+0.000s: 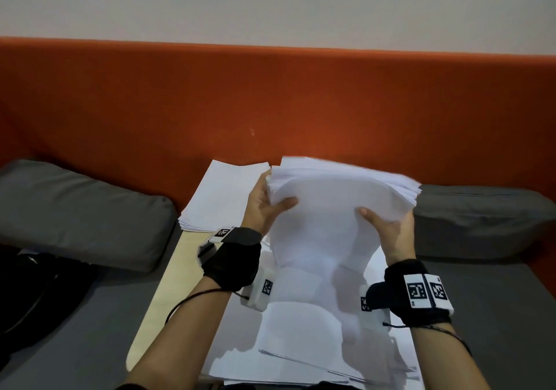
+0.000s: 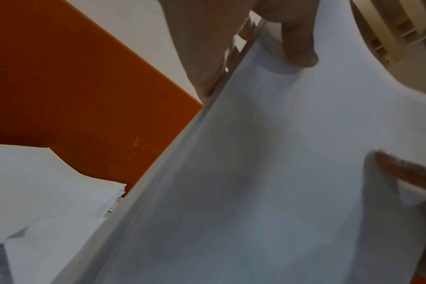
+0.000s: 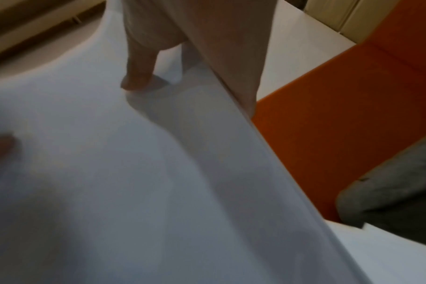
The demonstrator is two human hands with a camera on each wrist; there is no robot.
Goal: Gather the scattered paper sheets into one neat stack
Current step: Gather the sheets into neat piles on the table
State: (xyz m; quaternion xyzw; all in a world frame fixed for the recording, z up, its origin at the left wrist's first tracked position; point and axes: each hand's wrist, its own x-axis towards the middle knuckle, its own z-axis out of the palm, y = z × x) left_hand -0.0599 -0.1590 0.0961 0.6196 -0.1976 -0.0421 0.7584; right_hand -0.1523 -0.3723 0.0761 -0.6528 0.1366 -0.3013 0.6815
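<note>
A thick bundle of white paper sheets (image 1: 331, 209) is lifted above the table, tilted with its far edge fanned. My left hand (image 1: 266, 206) grips its left edge, thumb on top and fingers underneath. My right hand (image 1: 388, 227) grips the right edge the same way. In the left wrist view the thumb presses the bundle (image 2: 268, 153); in the right wrist view the thumb does likewise on the bundle (image 3: 110, 173). A second stack of sheets (image 1: 222, 197) lies flat at the far left of the table. More loose sheets (image 1: 301, 344) spread under my forearms.
The light wooden table (image 1: 162, 290) stands against an orange backrest (image 1: 270, 103). Grey cushions sit to the left (image 1: 81, 212) and right (image 1: 481, 221). A black bag (image 1: 39, 296) lies at the lower left.
</note>
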